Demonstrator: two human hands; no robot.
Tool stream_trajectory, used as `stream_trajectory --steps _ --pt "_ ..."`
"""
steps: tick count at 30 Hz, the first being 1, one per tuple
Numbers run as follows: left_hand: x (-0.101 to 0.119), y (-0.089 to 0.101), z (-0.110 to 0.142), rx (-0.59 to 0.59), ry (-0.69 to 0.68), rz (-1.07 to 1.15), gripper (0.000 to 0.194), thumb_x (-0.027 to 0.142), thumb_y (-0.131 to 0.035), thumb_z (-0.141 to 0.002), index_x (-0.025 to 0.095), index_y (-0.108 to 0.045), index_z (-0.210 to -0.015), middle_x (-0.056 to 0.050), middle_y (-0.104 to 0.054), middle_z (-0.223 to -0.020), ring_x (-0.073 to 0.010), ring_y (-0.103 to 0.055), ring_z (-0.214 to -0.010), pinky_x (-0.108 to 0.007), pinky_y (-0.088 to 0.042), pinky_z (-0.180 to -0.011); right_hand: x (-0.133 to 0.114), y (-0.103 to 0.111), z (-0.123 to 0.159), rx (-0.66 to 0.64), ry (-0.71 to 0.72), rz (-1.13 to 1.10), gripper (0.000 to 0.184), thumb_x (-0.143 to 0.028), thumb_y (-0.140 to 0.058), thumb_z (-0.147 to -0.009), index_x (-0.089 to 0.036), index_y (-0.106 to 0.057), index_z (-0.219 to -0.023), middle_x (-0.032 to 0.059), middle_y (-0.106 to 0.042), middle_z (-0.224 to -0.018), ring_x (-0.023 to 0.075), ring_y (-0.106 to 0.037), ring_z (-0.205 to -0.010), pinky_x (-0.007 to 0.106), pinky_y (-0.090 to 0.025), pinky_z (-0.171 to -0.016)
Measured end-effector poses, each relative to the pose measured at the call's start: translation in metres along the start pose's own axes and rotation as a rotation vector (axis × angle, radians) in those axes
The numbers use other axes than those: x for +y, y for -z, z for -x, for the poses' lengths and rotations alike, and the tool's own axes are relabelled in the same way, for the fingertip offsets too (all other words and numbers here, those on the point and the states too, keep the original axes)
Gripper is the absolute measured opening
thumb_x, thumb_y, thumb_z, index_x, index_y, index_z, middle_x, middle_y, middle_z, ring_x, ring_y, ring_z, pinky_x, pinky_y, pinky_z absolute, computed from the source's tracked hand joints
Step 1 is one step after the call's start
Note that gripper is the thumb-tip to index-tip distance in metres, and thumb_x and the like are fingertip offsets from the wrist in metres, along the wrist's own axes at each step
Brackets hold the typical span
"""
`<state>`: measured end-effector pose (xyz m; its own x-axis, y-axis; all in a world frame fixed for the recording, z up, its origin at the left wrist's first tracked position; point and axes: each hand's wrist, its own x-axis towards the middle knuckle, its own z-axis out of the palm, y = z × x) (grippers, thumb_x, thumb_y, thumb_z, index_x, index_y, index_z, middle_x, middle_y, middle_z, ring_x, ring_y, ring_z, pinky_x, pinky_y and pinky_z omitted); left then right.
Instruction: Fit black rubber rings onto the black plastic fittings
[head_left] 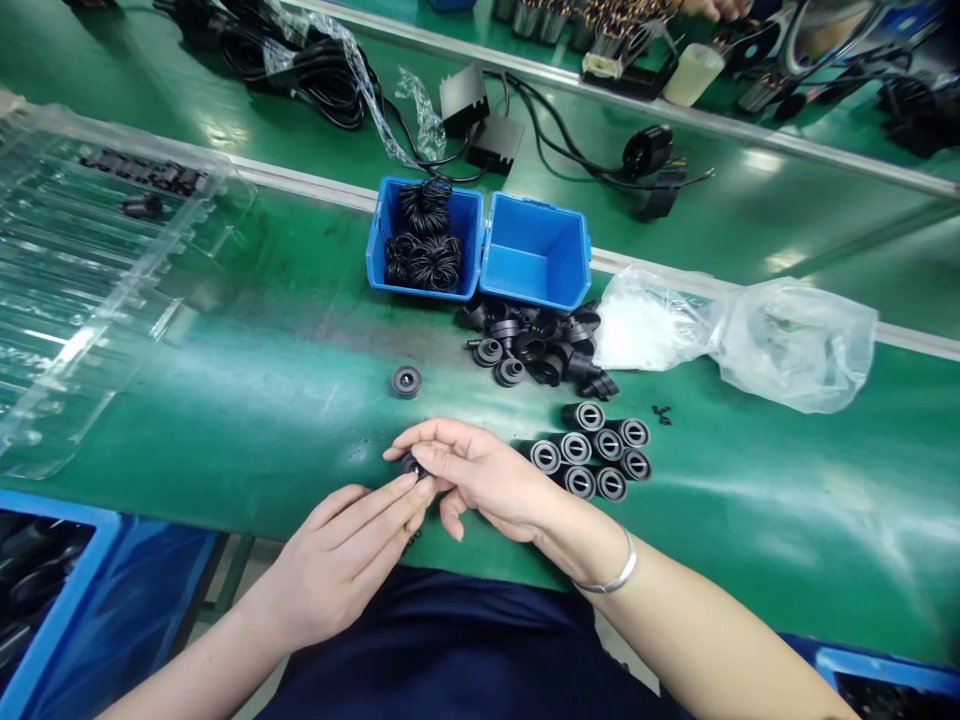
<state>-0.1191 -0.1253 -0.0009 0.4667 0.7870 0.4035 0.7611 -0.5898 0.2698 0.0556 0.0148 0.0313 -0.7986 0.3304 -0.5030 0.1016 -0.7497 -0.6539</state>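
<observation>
My left hand (356, 555) and my right hand (476, 475) meet at the front of the green bench, both pinching a small black round plastic part (409, 464). Fingers cover most of that part. Just beyond them a single black round cap (406, 380) lies on the bench. To the right of my right hand stands a cluster of black cylindrical parts (576, 448), their ring-shaped ends facing up with a pale slit in each centre. Behind these is a loose heap of black plastic fittings (532, 340).
A blue bin (373, 250) holds black rubber rings; another blue bin (536, 250) stands beside it. Clear plastic bags (799, 345) lie at right, near tiny black bits (661, 414). Clear trays (97, 290) are at left. Cables (322, 85) lie behind. A co-worker's hand (716, 8) shows at the top.
</observation>
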Motion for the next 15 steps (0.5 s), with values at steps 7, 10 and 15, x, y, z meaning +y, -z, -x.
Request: stream_trajectory --steps 7,10,15 --pt "0.0020 -0.0011 -0.0020 -0.017 0.067 -0.004 0.027 0.007 -0.050 -0.094 0.017 -0.070 -0.109 -0.004 -0.059 -0.143 -0.0259 -0.046 -0.140 -0.044 -0.029 -0.117 -0.0024 0.0011 -0.0025 -0.029 -0.036 -0.014 0.020 -0.035 -0.062 -0.094 -0.019 -0.058 -0.106 0.0021 -0.066 -0.093 0.0113 -0.068 -0.056 0.014 -0.045 -0.031" --pt "0.0015 -0.0017 -0.0022 -0.022 0.033 0.012 0.027 0.005 -0.049 -0.094 0.015 -0.070 -0.109 -0.009 -0.060 -0.142 -0.0256 -0.045 -0.140 -0.042 -0.033 -0.115 -0.0036 0.0001 -0.0016 -0.015 -0.020 0.003 0.023 -0.041 -0.056 -0.097 -0.021 -0.058 -0.109 0.0061 -0.065 -0.113 0.0119 -0.070 -0.060 0.016 -0.046 -0.032" --pt "-0.0008 -0.0003 0.0008 0.002 0.023 -0.011 0.034 0.004 -0.049 -0.092 0.014 -0.067 -0.118 -0.010 -0.064 -0.137 -0.0254 -0.043 -0.142 -0.043 -0.032 -0.117 -0.0007 0.0005 -0.0042 -0.032 -0.019 0.011 0.018 -0.030 -0.057 -0.097 -0.019 -0.056 -0.110 0.0064 -0.066 -0.111 0.0127 -0.072 -0.061 0.014 -0.047 -0.032"
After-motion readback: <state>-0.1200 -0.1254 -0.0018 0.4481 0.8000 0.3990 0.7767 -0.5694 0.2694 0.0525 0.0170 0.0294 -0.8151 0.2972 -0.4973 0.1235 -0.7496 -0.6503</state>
